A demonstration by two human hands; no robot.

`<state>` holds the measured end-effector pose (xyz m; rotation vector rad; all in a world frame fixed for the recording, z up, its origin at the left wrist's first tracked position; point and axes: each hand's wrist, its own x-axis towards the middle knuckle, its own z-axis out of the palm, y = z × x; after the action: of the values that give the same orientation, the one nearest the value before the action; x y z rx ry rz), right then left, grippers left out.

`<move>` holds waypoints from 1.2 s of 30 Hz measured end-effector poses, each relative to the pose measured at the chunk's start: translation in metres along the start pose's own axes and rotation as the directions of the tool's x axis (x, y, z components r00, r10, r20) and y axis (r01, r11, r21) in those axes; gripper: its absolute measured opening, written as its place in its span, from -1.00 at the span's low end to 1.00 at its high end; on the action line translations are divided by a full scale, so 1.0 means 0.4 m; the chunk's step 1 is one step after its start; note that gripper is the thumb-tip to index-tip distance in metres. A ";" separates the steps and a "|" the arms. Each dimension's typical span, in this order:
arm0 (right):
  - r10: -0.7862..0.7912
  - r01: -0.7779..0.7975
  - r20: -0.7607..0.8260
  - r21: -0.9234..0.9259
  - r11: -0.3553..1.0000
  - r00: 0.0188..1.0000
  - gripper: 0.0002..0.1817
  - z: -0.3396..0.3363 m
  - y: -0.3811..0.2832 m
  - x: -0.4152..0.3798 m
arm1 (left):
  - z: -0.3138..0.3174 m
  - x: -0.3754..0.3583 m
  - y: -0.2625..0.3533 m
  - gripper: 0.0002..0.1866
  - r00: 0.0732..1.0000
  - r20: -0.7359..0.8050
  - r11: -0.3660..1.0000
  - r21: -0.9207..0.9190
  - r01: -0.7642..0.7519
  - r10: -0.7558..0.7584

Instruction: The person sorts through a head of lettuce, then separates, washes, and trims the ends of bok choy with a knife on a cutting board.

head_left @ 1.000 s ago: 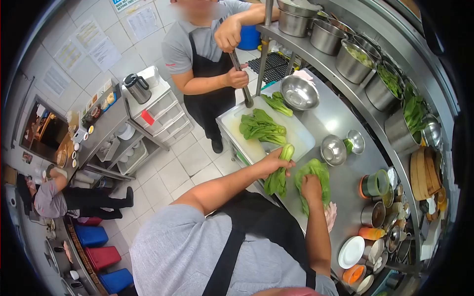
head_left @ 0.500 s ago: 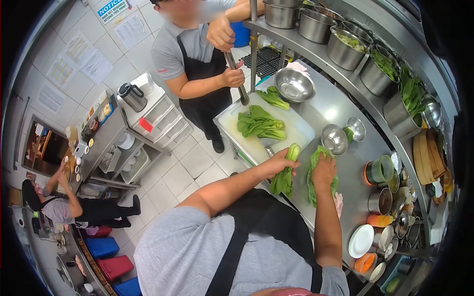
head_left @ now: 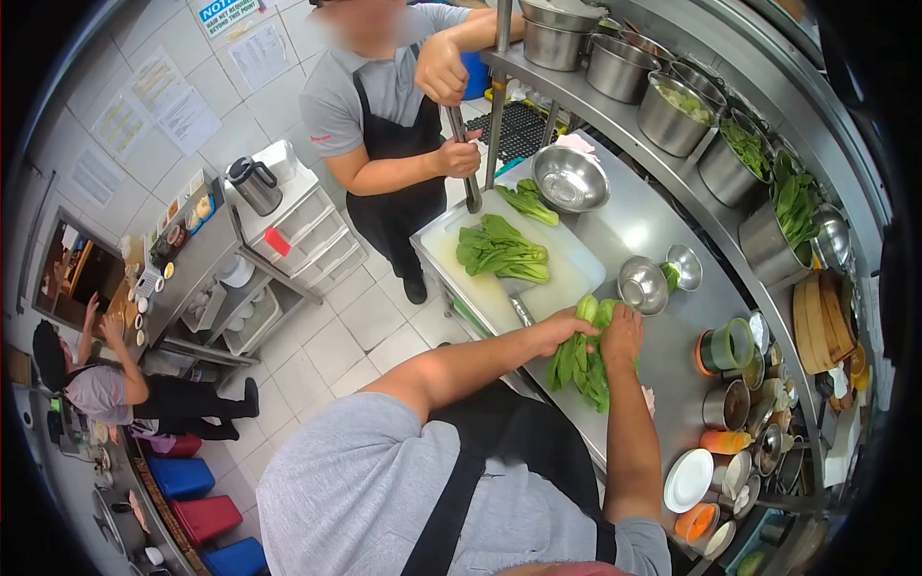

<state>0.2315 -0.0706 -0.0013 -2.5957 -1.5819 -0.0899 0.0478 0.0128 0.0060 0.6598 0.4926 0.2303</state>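
My left hand (head_left: 563, 332) is closed around a bunch of leafy greens (head_left: 569, 368), its pale stem end up and leaves hanging down. Beside it, my right hand (head_left: 622, 336) grips another leafy bunch (head_left: 594, 388), and the two bunches touch over the front edge of the steel counter. Just left of my hands lies a white cutting board (head_left: 576, 276) with a heap of greens (head_left: 501, 252) and a smaller bunch (head_left: 528, 202) on it. A knife (head_left: 521, 309) rests at the board's near side, its blade partly under the heap.
Across the board, a co-worker (head_left: 384, 125) holds a long metal tool (head_left: 465, 158). Metal bowls (head_left: 642, 285) stand on the counter (head_left: 663, 230). Pots of vegetables line the shelf (head_left: 615, 110) above. White plates (head_left: 689, 480) and sauce containers crowd the right side. Another person (head_left: 106, 384) works far left.
My two hands have come together, the right moving left and the left slightly right, so the two bunches of greens now meet. The view has shifted slightly.
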 end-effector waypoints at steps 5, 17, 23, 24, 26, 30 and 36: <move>0.023 -0.009 0.124 -0.109 0.994 0.992 -0.40 -0.023 -0.019 -0.016 | -0.016 0.061 -0.037 -0.47 1.000 -0.021 0.997 0.075 0.003 -0.001; 0.010 -0.020 0.152 0.062 0.998 0.988 -0.30 -0.037 0.010 -0.025 | 0.016 0.088 -0.044 -0.52 0.996 -0.080 0.987 0.149 0.052 -0.040; 0.042 -0.075 0.315 0.094 0.993 0.948 -0.24 -0.058 0.026 -0.024 | 0.011 0.098 -0.046 -0.58 0.997 -0.072 0.976 0.216 0.032 -0.017; 0.042 -0.076 0.315 0.095 0.993 0.948 -0.24 -0.070 0.024 -0.030 | 0.014 0.096 -0.043 -0.58 0.998 -0.056 0.972 0.236 0.012 0.001; -0.013 -0.050 0.326 0.185 0.982 0.945 -0.20 -0.092 0.018 -0.041 | 0.022 0.091 -0.039 -0.58 0.997 -0.075 0.962 0.273 0.003 0.018; -0.091 -0.008 0.366 0.260 0.966 0.926 -0.05 -0.120 0.017 -0.039 | 0.003 0.122 -0.059 -0.57 0.998 -0.054 0.951 0.310 -0.002 0.019; -0.176 0.038 0.301 0.413 0.910 0.937 -0.02 -0.103 0.047 -0.043 | -0.007 0.106 -0.054 -0.63 1.000 0.022 0.987 0.159 0.001 -0.005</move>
<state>0.2402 -0.0990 0.0368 -2.2795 -1.6298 0.6341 0.0841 0.0127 -0.0253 0.8159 0.4935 0.1815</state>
